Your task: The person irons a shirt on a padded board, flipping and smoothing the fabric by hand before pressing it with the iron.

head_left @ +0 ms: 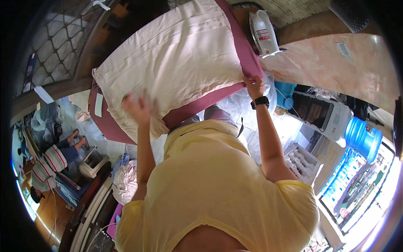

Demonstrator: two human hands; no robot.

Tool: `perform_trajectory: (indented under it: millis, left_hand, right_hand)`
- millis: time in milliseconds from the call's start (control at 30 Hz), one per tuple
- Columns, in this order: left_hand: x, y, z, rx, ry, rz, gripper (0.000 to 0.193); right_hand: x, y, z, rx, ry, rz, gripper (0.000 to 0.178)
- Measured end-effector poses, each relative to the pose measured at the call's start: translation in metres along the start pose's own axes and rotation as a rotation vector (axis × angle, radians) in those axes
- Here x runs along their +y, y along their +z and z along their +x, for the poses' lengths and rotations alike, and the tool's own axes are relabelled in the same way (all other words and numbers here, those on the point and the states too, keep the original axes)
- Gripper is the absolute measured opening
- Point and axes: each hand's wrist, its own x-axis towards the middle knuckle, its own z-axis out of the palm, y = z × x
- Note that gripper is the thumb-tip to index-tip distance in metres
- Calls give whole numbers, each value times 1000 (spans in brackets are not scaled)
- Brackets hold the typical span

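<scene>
A wide cream cloth, lightly creased, lies over a board with a maroon cover. Part of it hangs past the near left edge. My right hand, with a dark watch on its wrist, pinches the cloth's near right corner at the board's edge. Over the cloth's near left part is my left hand, its fingers smeared by motion; whether it touches the fabric I cannot tell. A white iron stands at the far right, beyond my right hand.
Behind my right arm are a microwave oven, a blue water jug and a crate. At the left a person in a striped shirt is near a beige plastic container. Crumpled cloth lies beside my left arm.
</scene>
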Motion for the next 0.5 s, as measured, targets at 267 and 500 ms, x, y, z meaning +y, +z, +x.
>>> perform_trajectory:
  millis: [267, 500]
  left_hand:
    - [239, 174, 154, -485, 813, -450, 47]
    - [288, 240, 195, -907, 710, -122, 34]
  right_hand:
    - [-38, 17, -24, 70, -114, -7, 23]
    - [-25, 4, -27, 75, -260, 98, 17]
